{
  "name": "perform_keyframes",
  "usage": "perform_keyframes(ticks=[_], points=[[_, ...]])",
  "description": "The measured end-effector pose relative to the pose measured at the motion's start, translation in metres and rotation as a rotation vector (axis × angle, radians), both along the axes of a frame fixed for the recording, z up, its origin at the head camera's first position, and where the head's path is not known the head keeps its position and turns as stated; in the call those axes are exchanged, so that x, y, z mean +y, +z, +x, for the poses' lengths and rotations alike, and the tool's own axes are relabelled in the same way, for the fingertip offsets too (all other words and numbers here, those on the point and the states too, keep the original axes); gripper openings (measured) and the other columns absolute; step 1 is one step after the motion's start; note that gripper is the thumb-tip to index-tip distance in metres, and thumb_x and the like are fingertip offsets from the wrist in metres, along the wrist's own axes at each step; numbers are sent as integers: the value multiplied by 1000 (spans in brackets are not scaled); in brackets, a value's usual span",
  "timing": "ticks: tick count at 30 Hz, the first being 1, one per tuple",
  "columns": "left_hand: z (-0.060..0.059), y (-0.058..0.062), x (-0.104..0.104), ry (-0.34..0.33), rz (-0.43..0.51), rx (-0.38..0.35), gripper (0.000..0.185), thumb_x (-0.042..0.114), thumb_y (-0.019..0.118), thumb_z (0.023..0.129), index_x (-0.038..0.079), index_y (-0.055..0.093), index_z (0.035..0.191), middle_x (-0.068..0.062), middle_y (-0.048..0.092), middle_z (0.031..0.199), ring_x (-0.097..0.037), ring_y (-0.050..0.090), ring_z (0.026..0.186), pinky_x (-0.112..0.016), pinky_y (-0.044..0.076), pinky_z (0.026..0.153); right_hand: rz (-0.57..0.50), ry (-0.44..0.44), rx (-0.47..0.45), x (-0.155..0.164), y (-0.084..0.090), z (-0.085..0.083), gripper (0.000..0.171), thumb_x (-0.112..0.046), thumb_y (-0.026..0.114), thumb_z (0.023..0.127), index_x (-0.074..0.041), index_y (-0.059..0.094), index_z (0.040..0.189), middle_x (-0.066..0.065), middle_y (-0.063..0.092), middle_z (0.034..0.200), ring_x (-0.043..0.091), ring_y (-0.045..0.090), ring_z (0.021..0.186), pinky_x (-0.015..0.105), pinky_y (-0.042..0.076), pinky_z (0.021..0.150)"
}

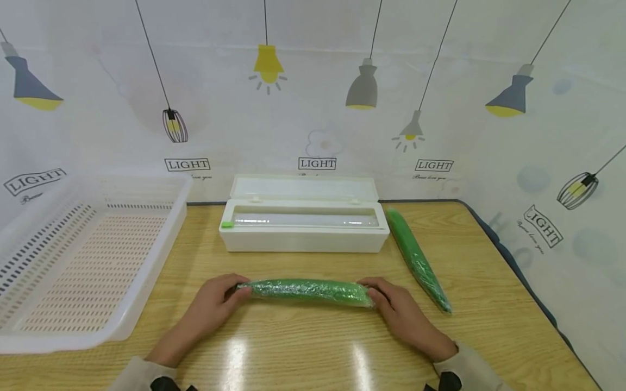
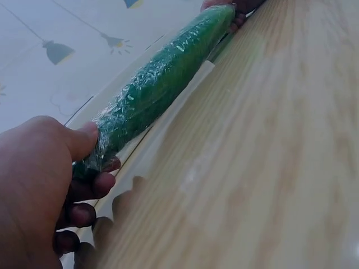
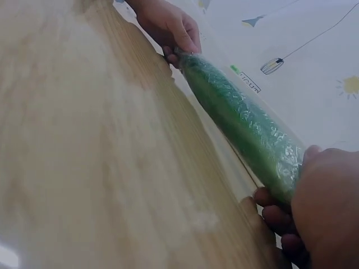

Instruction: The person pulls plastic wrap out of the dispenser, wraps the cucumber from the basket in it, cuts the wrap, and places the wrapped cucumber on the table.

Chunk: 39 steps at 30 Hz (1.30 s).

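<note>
A wooden surface (image 1: 303, 347) stands before a lamp-printed wall. Left of the white wrap box (image 1: 303, 228) sits a white basket (image 1: 78, 255). In front of the box, the left hand (image 1: 210, 304) and right hand (image 1: 396, 312) each grip 1 end of the wrapped cucumber (image 1: 308, 290), fingers curled. Only the head view shows the 2nd wrapped cucumber (image 1: 418, 260), right of the box.

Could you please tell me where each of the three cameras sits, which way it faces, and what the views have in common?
Head: worn on the head, facing forward and down at the table; both hands and sleeves show, left hand and right hand gripping the wrapped cucumber.
Left wrist: on the left wrist, looking along the cucumber toward its far end; left hand close.
Right wrist: on the right wrist, looking the opposite way; right hand close, left hand far.
Shared: all show the cucumber held at both ends.
</note>
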<state>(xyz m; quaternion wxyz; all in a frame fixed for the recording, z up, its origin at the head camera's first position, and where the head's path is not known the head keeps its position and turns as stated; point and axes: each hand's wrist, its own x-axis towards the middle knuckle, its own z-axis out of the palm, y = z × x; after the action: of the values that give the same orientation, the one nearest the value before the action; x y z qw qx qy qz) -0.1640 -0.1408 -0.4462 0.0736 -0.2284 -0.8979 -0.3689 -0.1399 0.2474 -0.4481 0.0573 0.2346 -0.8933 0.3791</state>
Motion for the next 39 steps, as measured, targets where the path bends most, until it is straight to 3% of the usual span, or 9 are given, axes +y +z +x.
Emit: perform_keyframes(ticks=[2, 9, 14, 20, 22, 26, 29, 35, 39], points=[[0, 0, 2, 22, -6, 5, 18, 25, 64, 93, 11, 71, 103, 5, 68, 97, -14, 63, 90, -36, 50, 79, -12, 5, -22, -1, 0, 0, 30, -21, 44, 104, -15, 56, 130, -7, 63, 116, 10, 59, 104, 37, 49, 86], [1, 1, 5, 19, 2, -12, 15, 26, 58, 97, 18, 67, 88, 17, 52, 63, -2, 46, 56, -24, 41, 56, -85, 20, -38, -2, -2, -1, 35, -20, 51, 100, -17, 51, 136, -8, 59, 124, 10, 58, 106, 35, 48, 87], [0, -1, 8, 12, 59, -35, 14, 22, 56, 98, 13, 67, 98, 14, 57, 68, -2, 54, 63, -27, 48, 64, -79, -30, -6, -5, -2, -3, 29, -20, 47, 102, -16, 57, 129, -9, 63, 115, 9, 60, 102, 35, 49, 85], [-1, -1, 11, -63, 155, 30, 21, 8, 52, 98, 10, 59, 118, 1, 63, 112, -14, 58, 105, -36, 48, 87, -54, -101, 49, -11, -2, -4, 24, -15, 39, 105, -16, 62, 114, -9, 65, 99, 7, 60, 91, 33, 50, 79], [-1, 0, 13, -99, 184, 42, 24, 4, 48, 99, 10, 56, 121, -2, 60, 117, -15, 55, 108, -34, 46, 88, -54, -126, 44, -13, -1, -5, 25, -15, 37, 105, -14, 61, 98, -10, 59, 83, 4, 57, 77, 30, 49, 70], [0, 1, 15, -124, 237, 68, 27, 1, 48, 98, 12, 55, 122, 0, 60, 112, -11, 56, 89, -27, 47, 76, -82, -151, -10, -16, -1, -5, 39, -16, 35, 106, -14, 45, 68, -13, 35, 56, 1, 33, 50, 23, 36, 49], [0, 2, 17, -134, 275, 92, 27, -1, 53, 96, 14, 56, 118, 3, 60, 100, -9, 51, 72, -25, 44, 64, -96, -156, -38, -16, 0, -5, 44, -16, 34, 106, -15, 37, 62, -13, 30, 50, 1, 26, 44, 22, 30, 43], [1, 3, 23, -55, 256, 119, 14, 3, 54, 97, 18, 55, 97, 11, 44, 67, -4, 40, 58, -23, 38, 54, -53, -159, 7, -17, 3, -6, 28, -15, 35, 106, -11, 56, 88, -10, 49, 69, 5, 48, 64, 26, 45, 61], [2, 2, 26, 19, 240, 110, 22, 8, 50, 100, 18, 49, 80, 14, 33, 61, -2, 33, 53, -23, 34, 49, -51, -129, 30, -18, 4, -5, 19, -13, 36, 105, -10, 55, 106, -5, 57, 86, 9, 53, 78, 30, 48, 71]])
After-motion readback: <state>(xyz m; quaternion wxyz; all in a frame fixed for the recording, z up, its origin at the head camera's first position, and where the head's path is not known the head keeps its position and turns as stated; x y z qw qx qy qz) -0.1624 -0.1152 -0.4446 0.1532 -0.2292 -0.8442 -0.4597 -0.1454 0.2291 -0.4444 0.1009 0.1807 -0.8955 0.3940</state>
